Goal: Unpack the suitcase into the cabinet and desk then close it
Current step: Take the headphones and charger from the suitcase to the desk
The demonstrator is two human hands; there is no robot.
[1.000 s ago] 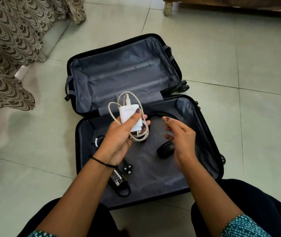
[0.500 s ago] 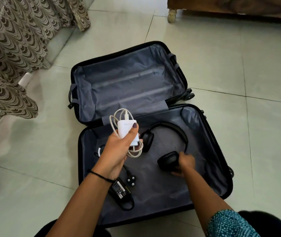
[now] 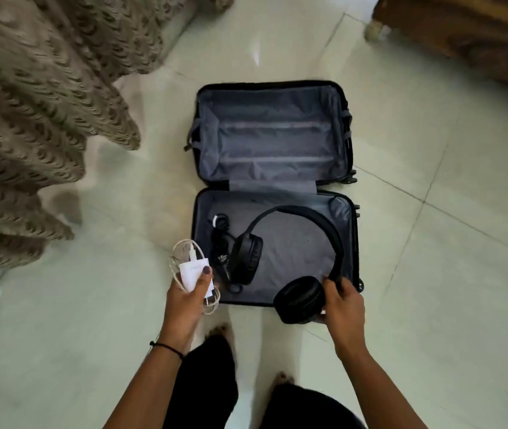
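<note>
**Headphones lifted out; the person rises.** The black hard-shell suitcase with grey lining point(image 3: 277, 144) lies open in two halves on the pale tiled floor point(image 3: 91, 320).

Half a second earlier the right hand point(image 3: 344, 308) was down on an ear cup of the black over-ear headphones point(image 3: 323, 224), which lay flat on the lining. Now its fingers are curled round the lower end of the band. The near ear cup hangs over the near edge of the suitcase, and the far cup is still above the lining.

The left hand point(image 3: 186, 300) remains clamped on the white charger block with its coiled white cable point(image 3: 192, 269). It has moved from above the near half to just outside the near-left corner, over the floor.

The view has risen and bare feet now show, so the person is judged to be standing up to carry both items away.

A black power adapter with its cord point(image 3: 220, 243) remains along the left wall of the near half, so unpacking is not finished and closing must wait.

A brown patterned drape point(image 3: 45, 119) hangs at the left.
</note>
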